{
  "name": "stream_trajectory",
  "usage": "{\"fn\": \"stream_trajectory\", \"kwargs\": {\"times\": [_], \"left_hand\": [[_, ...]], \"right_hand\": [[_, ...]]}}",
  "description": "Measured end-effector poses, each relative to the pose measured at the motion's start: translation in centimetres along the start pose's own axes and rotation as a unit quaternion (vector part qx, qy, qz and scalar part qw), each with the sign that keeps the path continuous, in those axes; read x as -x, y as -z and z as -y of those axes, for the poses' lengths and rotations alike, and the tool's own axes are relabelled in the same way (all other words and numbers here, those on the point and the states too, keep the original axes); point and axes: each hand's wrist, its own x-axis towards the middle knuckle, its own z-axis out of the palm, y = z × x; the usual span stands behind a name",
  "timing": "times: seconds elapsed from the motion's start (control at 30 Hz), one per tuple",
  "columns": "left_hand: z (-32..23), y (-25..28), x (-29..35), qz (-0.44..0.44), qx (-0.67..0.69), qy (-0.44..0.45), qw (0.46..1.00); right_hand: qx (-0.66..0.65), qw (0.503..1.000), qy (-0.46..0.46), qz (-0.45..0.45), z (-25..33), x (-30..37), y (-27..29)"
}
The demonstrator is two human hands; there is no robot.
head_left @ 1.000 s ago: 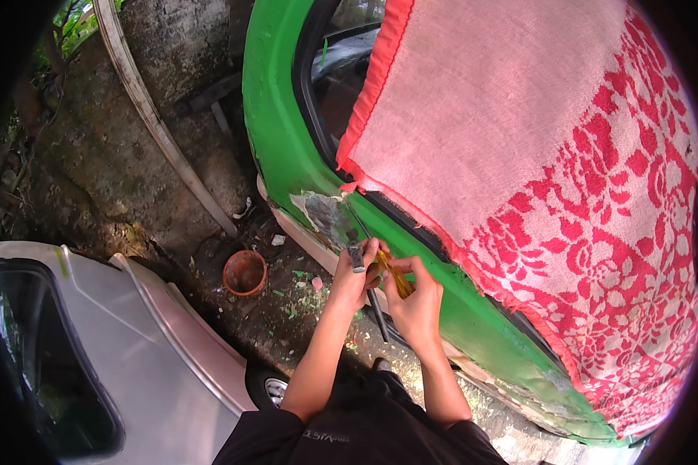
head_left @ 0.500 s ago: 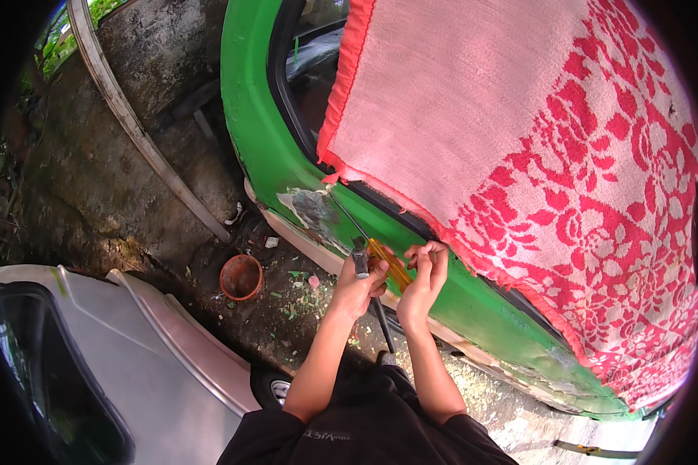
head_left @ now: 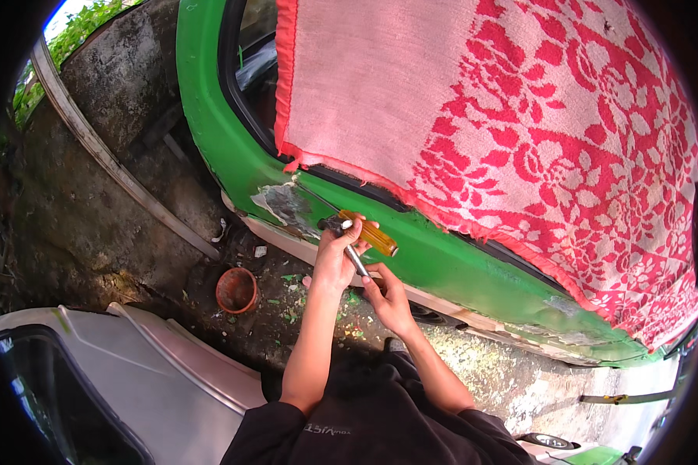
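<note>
My left hand (head_left: 336, 260) is closed around a screwdriver (head_left: 371, 232) with a see-through yellow handle. Its thin shaft points up and left toward a patch of peeled paint (head_left: 285, 204) on the green car body (head_left: 233, 167); whether the tip touches there, I cannot tell. Also at my left hand is a hammer, its dark head (head_left: 332, 224) beside the screwdriver handle and its grey shaft (head_left: 357, 262) slanting down to the right. My right hand (head_left: 391, 303) has its thumb and fingers closed on the lower part of that shaft.
A pink towel with red flowers (head_left: 380, 85) covers the car's window area. Behind my left arm stands a terracotta pot (head_left: 236, 291) on ground strewn with paint chips. A silver car (head_left: 163, 364) is close at lower left. A long curved strip (head_left: 116, 167) leans at the wall.
My right hand has left the screwdriver handle's end and moved down onto the hammer shaft. The view has shifted, so the car and towel appear farther left.
</note>
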Motion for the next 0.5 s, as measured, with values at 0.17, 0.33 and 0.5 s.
{"fn": "stream_trajectory", "kwargs": {"times": [0.17, 0.33, 0.5], "left_hand": [[0.4, 0.4, -0.5, 0.095, 0.109, 0.020, 0.989], [1.1, 0.6, -1.7, 0.211, 0.243, 0.004, 0.947], [0.6, 1.0, -1.8, 0.181, 0.262, -0.060, 0.946]], "right_hand": [[-0.076, 0.997, -0.026, 0.005, 1.1, -0.4, 0.2], [-0.106, 0.993, -0.042, 0.032, 1.7, -0.9, 1.0], [-0.139, 0.989, -0.030, 0.049, 2.4, -1.7, 1.4]]}}
